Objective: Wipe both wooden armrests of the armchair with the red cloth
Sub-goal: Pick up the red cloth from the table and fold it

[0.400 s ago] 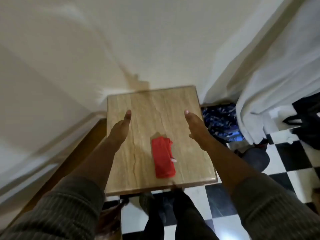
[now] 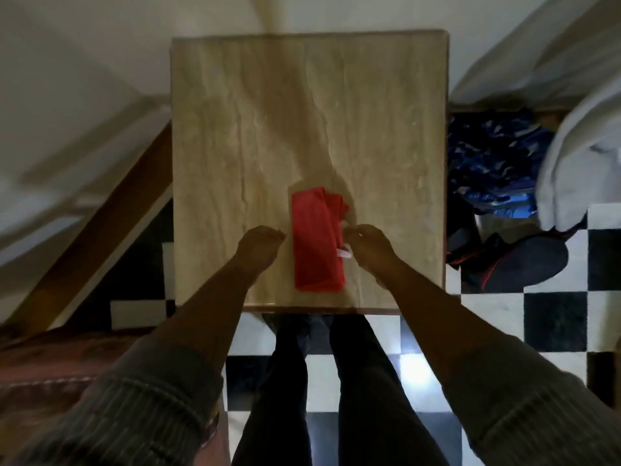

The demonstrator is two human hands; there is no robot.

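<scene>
A folded red cloth [image 2: 317, 242] with a small white tag lies on the beige stone-patterned table top [image 2: 235, 146], near its front edge. My left hand [image 2: 260, 245] hovers just left of the cloth, fingers curled down and holding nothing. The fingertips of my right hand [image 2: 369, 245] touch the cloth's right edge by the tag; whether they grip it is unclear. A brown wooden bar [image 2: 100, 230] slants at the left, above a reddish-brown upholstered surface [image 2: 50, 358]. I cannot tell if these belong to the armchair.
White fabric [image 2: 578, 146] hangs at the right over a blue patterned bundle [image 2: 494, 163] and a dark rounded object [image 2: 524, 264] on the black-and-white checkered floor [image 2: 554, 317]. My legs [image 2: 336, 381] stand right against the table's front edge. A pale wall rises behind.
Both hands have drawn back from the middle of the table and lowered to either side of the red cloth. The camera has tilted down and closer to the table.
</scene>
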